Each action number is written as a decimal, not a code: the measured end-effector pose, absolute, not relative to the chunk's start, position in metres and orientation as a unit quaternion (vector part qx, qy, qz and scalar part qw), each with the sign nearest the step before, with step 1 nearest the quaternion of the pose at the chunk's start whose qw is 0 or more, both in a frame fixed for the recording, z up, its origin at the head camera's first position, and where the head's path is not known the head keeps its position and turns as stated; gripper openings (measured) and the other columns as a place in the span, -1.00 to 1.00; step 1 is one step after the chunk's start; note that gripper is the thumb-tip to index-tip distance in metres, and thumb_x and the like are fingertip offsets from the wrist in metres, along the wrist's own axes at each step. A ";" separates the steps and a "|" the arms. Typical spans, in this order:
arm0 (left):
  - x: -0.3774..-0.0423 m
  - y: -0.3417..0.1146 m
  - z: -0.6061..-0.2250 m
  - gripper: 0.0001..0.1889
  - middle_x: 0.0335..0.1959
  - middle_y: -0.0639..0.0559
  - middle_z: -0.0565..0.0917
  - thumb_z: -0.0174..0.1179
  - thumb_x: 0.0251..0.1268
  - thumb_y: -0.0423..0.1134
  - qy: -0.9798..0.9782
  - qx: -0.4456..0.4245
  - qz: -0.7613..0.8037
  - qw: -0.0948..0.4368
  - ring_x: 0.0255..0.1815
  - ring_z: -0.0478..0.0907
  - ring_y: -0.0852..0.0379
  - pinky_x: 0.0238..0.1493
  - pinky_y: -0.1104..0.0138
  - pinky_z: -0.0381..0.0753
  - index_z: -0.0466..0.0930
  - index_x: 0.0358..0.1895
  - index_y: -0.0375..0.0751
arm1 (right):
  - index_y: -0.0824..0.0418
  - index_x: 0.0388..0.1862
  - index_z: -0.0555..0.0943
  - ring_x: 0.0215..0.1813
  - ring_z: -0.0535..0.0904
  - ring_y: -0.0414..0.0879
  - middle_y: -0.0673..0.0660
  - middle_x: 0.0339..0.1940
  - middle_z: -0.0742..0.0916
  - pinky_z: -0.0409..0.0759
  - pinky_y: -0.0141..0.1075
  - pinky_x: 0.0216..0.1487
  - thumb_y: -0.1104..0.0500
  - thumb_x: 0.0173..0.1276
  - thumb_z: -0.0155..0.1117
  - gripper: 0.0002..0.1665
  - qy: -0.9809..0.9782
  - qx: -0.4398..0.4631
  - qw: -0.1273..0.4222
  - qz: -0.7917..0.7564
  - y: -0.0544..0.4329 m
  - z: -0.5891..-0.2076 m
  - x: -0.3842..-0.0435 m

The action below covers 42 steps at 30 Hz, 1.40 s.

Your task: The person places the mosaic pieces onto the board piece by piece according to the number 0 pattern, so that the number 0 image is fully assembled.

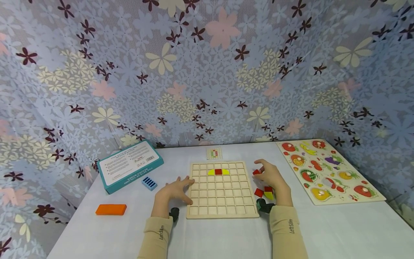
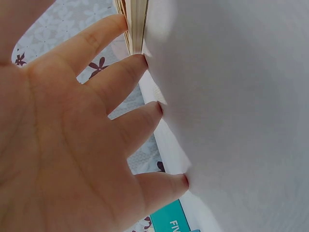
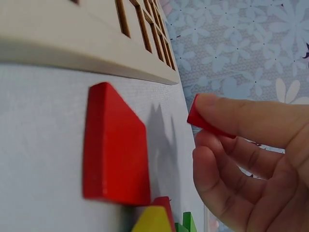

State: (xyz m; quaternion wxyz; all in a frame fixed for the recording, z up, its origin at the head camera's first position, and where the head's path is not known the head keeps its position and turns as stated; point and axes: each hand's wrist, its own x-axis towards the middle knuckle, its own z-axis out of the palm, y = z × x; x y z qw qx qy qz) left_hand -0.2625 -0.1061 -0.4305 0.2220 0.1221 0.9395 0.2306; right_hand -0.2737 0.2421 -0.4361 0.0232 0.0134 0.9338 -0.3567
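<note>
A square wooden grid board [image 1: 223, 217] lies flat. In one of its upper rows a red square tile [image 1: 218, 172] sits between two yellow rounded pieces [image 1: 211, 172]. My left hand [image 1: 173, 190] is at the board's left edge with spread fingers, and at least one fingertip [image 2: 120, 21] touches that edge. Right of the board, my right hand [image 1: 271, 177] pinches a small red tile [image 3: 197, 119] between thumb and fingers, above the table. Below that hand lie a loose red tile [image 3: 120, 150], another red piece [image 1: 267, 189] and a yellow piece [image 1: 268, 195]. Green pieces [image 3: 189, 222] show partly behind them.
A small pattern card [image 1: 214, 153] lies behind the board. On the left are a teal box [image 1: 130, 165], a blue slotted block [image 1: 149, 183] and an orange block [image 1: 111, 209]. A fruit puzzle board [image 1: 326, 172] lies at the right. Floral fabric [image 1: 194, 90] hangs behind the table.
</note>
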 end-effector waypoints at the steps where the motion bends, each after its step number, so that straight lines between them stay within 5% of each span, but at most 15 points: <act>1: -0.262 -0.106 -0.430 -0.13 0.46 -0.03 0.10 0.45 -0.18 -0.11 0.939 0.121 0.232 0.223 0.48 -0.16 -0.17 0.29 -0.32 -0.30 0.28 0.35 0.01 | 0.27 0.16 0.37 -0.35 0.47 -0.01 0.24 -0.29 0.57 0.50 -0.27 -0.35 0.25 0.16 0.32 -0.42 0.932 0.017 0.022 -0.362 0.242 -0.436 -0.274; 12: -0.263 -0.107 -0.430 -0.13 0.45 -0.03 0.10 0.45 -0.18 -0.12 0.938 0.122 0.234 0.226 0.48 -0.16 -0.17 0.28 -0.32 -0.30 0.28 0.35 0.01 | 0.32 -0.19 0.46 -0.37 0.54 -0.04 0.25 -0.30 0.61 0.58 -0.25 -0.35 0.26 0.20 0.28 -0.75 0.920 0.028 0.006 -0.390 0.237 -0.435 -0.273; 42: -0.262 -0.107 -0.429 -0.13 0.45 -0.05 0.10 0.45 -0.18 -0.13 0.936 0.120 0.240 0.229 0.48 -0.17 -0.18 0.28 -0.33 -0.31 0.29 0.34 0.00 | 0.33 -0.08 0.53 -0.22 0.55 0.06 0.26 -0.27 0.65 0.56 -0.15 -0.22 0.28 0.27 0.19 -0.75 0.908 -0.057 -0.018 -0.416 0.207 -0.428 -0.279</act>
